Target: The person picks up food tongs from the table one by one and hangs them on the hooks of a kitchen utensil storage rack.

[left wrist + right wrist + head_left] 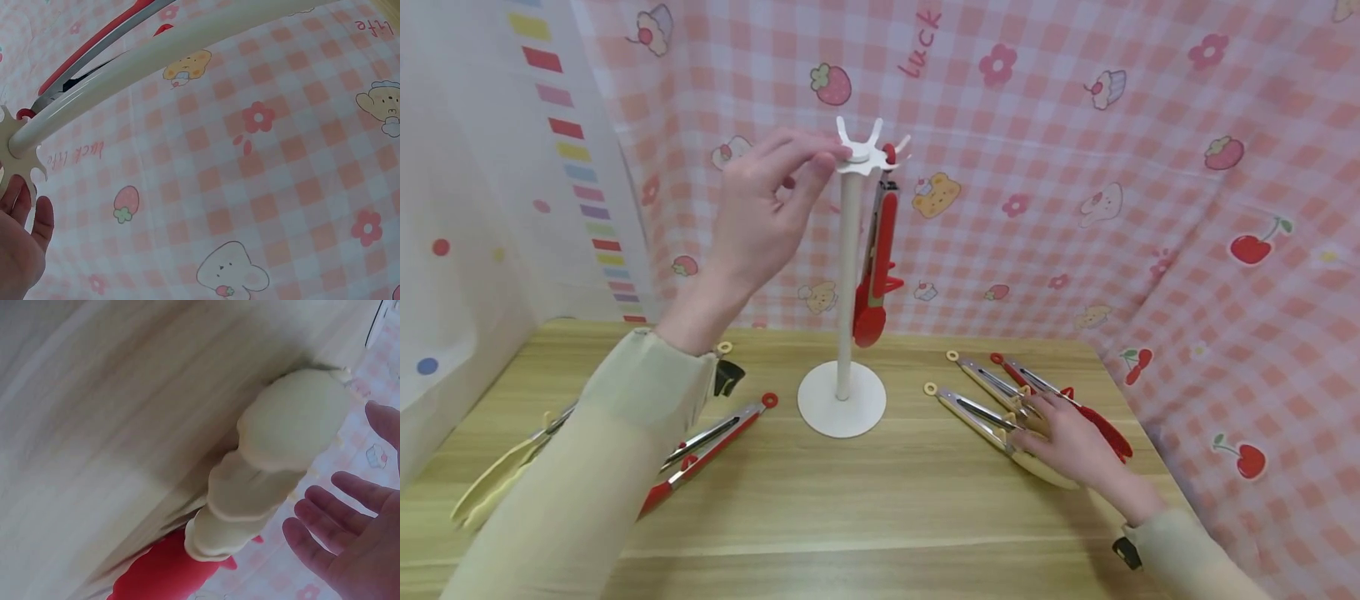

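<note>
A white stand (847,283) on a round base carries a hooked top (867,158). My left hand (767,196) pinches the edge of that top; in the left wrist view its fingers (22,197) overlap the rim. Red tongs (880,250) hang by their ring from one hook, heads down. On the right, my right hand (1063,437) is over two cream tongs (973,417) and a pair of red tongs (1108,429). Its fingers are extended and spread in the right wrist view, beside the cream heads (294,419), with nothing gripped.
Left of the base, red tongs (718,446) and cream tongs (505,475) lie on the wooden table (850,517), partly hidden by my left sleeve (617,425). A pink checked cloth (1015,275) hangs behind and to the right; a white cloth (467,200) hangs on the left.
</note>
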A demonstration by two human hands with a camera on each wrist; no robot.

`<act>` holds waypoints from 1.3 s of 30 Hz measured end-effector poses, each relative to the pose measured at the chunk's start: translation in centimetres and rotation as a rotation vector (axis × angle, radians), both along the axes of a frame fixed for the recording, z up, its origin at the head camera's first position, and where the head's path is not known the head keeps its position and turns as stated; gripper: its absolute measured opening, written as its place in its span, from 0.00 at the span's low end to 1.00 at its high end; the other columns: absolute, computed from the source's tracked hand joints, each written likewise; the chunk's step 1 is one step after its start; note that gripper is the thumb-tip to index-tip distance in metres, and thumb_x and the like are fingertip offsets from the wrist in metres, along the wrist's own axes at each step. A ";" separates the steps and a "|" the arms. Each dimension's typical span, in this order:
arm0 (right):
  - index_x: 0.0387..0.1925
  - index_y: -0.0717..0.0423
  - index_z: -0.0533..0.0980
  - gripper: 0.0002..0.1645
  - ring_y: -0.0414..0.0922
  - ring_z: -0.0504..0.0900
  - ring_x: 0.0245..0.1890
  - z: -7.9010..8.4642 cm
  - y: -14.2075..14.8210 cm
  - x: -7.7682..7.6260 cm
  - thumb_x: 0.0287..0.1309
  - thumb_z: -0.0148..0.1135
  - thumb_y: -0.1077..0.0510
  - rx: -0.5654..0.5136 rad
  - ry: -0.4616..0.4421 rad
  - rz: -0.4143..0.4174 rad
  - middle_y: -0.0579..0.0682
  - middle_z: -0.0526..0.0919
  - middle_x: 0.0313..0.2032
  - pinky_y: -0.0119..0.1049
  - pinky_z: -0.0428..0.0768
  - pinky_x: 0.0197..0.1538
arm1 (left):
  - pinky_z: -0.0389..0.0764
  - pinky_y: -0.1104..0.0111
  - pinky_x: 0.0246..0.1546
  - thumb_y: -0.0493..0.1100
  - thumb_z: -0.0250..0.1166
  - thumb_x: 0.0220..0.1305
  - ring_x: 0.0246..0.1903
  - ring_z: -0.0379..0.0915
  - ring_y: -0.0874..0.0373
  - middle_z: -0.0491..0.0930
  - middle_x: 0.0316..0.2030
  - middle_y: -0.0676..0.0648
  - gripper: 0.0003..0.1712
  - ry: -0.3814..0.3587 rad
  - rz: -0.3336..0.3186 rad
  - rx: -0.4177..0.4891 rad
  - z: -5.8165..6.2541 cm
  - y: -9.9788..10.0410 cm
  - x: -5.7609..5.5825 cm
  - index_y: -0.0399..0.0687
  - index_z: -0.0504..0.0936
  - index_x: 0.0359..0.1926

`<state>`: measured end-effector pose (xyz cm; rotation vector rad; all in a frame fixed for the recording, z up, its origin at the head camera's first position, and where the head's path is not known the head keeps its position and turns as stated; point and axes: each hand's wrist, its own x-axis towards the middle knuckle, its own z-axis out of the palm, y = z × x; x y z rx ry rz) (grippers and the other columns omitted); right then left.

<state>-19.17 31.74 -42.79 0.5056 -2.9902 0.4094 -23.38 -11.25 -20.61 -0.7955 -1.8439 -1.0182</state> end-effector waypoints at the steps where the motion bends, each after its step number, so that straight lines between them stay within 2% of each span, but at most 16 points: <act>1: 0.66 0.63 0.77 0.39 0.68 0.81 0.64 -0.1 -0.1 0.1 0.62 0.74 0.44 -0.001 0.002 0.008 0.67 0.81 0.64 0.65 0.82 0.62 | 0.70 0.79 0.38 0.37 0.64 0.74 0.42 0.79 0.49 0.89 0.49 0.37 0.10 -0.002 -0.002 -0.004 0.1 0.0 0.0 0.39 0.88 0.49; 5: 0.64 0.62 0.78 0.37 0.62 0.86 0.56 -0.5 -0.6 0.4 0.61 0.75 0.44 0.012 0.018 0.052 0.64 0.85 0.58 0.61 0.85 0.57 | 0.72 0.71 0.43 0.42 0.63 0.76 0.45 0.81 0.48 0.89 0.49 0.37 0.13 -0.024 -0.002 -0.023 0.3 -0.2 0.1 0.39 0.88 0.51; 8: 0.65 0.61 0.78 0.39 0.60 0.87 0.54 -0.7 -1.0 0.5 0.60 0.76 0.43 0.036 0.009 0.059 0.63 0.85 0.57 0.59 0.86 0.54 | 0.79 0.65 0.60 0.47 0.63 0.77 0.60 0.82 0.46 0.89 0.51 0.38 0.16 -0.064 0.023 -0.038 0.4 -0.3 0.2 0.40 0.88 0.52; 11: 0.67 0.61 0.76 0.42 0.62 0.85 0.57 -0.8 -1.3 0.5 0.59 0.77 0.42 0.058 -0.007 0.051 0.65 0.84 0.60 0.60 0.86 0.56 | 0.79 0.61 0.62 0.47 0.63 0.77 0.64 0.79 0.45 0.88 0.52 0.39 0.16 -0.089 0.039 -0.062 0.5 -0.4 0.2 0.41 0.88 0.53; 15: 0.66 0.63 0.76 0.44 0.61 0.86 0.57 -0.8 -1.6 0.5 0.55 0.79 0.43 0.073 0.002 0.054 0.63 0.86 0.58 0.60 0.85 0.58 | 0.75 0.62 0.56 0.45 0.63 0.77 0.57 0.79 0.47 0.87 0.52 0.40 0.14 -0.111 0.031 -0.098 0.7 -0.4 0.3 0.42 0.87 0.54; 18: 0.65 0.64 0.77 0.44 0.58 0.87 0.55 -1.0 -1.7 0.5 0.54 0.81 0.43 0.077 0.013 0.060 0.61 0.87 0.56 0.59 0.85 0.58 | 0.73 0.61 0.63 0.44 0.63 0.77 0.58 0.78 0.48 0.86 0.51 0.41 0.13 -0.128 0.021 -0.100 0.8 -0.2 0.5 0.43 0.87 0.53; 22: 0.63 0.63 0.77 0.43 0.58 0.88 0.53 -1.4 -1.6 0.3 0.52 0.82 0.44 0.070 0.025 0.080 0.61 0.88 0.56 0.58 0.85 0.58 | 0.73 0.60 0.64 0.42 0.63 0.76 0.58 0.79 0.48 0.86 0.51 0.40 0.12 -0.122 0.005 -0.076 0.7 0.0 0.5 0.41 0.87 0.52; 26: 0.59 0.61 0.77 0.41 0.56 0.88 0.46 -2.3 -1.1 -0.3 0.51 0.82 0.43 0.060 0.076 0.119 0.60 0.89 0.49 0.56 0.87 0.50 | 0.74 0.61 0.65 0.41 0.64 0.76 0.58 0.79 0.48 0.87 0.50 0.39 0.12 -0.110 0.006 -0.056 0.6 0.2 0.5 0.41 0.88 0.52; 27: 0.59 0.60 0.76 0.40 0.53 0.87 0.43 -3.0 -0.6 -0.7 0.53 0.81 0.41 0.049 0.101 0.141 0.59 0.88 0.46 0.53 0.87 0.47 | 0.74 0.61 0.66 0.41 0.64 0.76 0.58 0.79 0.48 0.87 0.50 0.39 0.12 -0.110 0.008 -0.053 0.6 0.2 0.5 0.41 0.88 0.52; 30: 0.57 0.59 0.76 0.39 0.48 0.84 0.37 -3.2 -0.6 -0.9 0.53 0.81 0.41 0.038 0.102 0.159 0.55 0.87 0.39 0.49 0.85 0.42 | 0.74 0.61 0.66 0.40 0.64 0.75 0.58 0.79 0.48 0.87 0.50 0.39 0.12 -0.102 0.015 -0.046 0.5 0.4 0.6 0.40 0.88 0.52; 31: 0.58 0.59 0.76 0.40 0.46 0.84 0.37 -3.4 -0.5 -1.0 0.55 0.79 0.38 0.037 0.092 0.156 0.52 0.87 0.39 0.48 0.85 0.42 | 0.74 0.61 0.65 0.40 0.64 0.75 0.58 0.80 0.47 0.87 0.50 0.39 0.11 -0.091 0.012 -0.040 0.5 0.4 0.6 0.39 0.88 0.51; 33: 0.60 0.56 0.76 0.41 0.43 0.84 0.38 -5.4 0.7 -2.2 0.56 0.76 0.34 0.056 0.098 0.152 0.50 0.88 0.40 0.46 0.84 0.42 | 0.76 0.62 0.64 0.39 0.65 0.74 0.56 0.81 0.46 0.87 0.49 0.39 0.11 -0.058 0.005 -0.028 0.4 0.5 0.7 0.38 0.88 0.50; 34: 0.60 0.55 0.76 0.42 0.43 0.85 0.39 -5.8 0.9 -2.4 0.55 0.77 0.33 0.072 0.090 0.136 0.49 0.88 0.41 0.47 0.85 0.43 | 0.76 0.62 0.63 0.39 0.65 0.74 0.55 0.81 0.46 0.87 0.48 0.38 0.11 -0.042 0.002 -0.020 0.3 0.6 0.7 0.38 0.88 0.49; 37: 0.61 0.50 0.75 0.43 0.41 0.84 0.38 -8.2 2.3 -3.6 0.55 0.75 0.29 0.094 0.127 0.131 0.46 0.88 0.41 0.43 0.84 0.40 | 0.77 0.64 0.59 0.40 0.66 0.73 0.53 0.82 0.45 0.88 0.45 0.38 0.10 0.002 -0.005 0.002 0.2 0.7 0.6 0.37 0.89 0.47; 38: 0.61 0.51 0.75 0.41 0.43 0.84 0.37 -8.4 2.3 -3.7 0.54 0.78 0.34 0.089 0.132 0.134 0.49 0.88 0.40 0.44 0.84 0.39 | 0.78 0.65 0.58 0.40 0.66 0.73 0.52 0.82 0.45 0.88 0.45 0.38 0.10 0.008 -0.004 0.008 0.1 0.8 0.6 0.37 0.89 0.47; 39: 0.60 0.51 0.75 0.41 0.43 0.84 0.36 -7.7 1.9 -3.3 0.54 0.79 0.35 0.073 0.134 0.137 0.49 0.88 0.39 0.44 0.84 0.38 | 0.78 0.65 0.57 0.40 0.67 0.73 0.52 0.82 0.46 0.88 0.45 0.38 0.10 0.009 0.000 0.012 0.1 0.8 0.6 0.38 0.89 0.47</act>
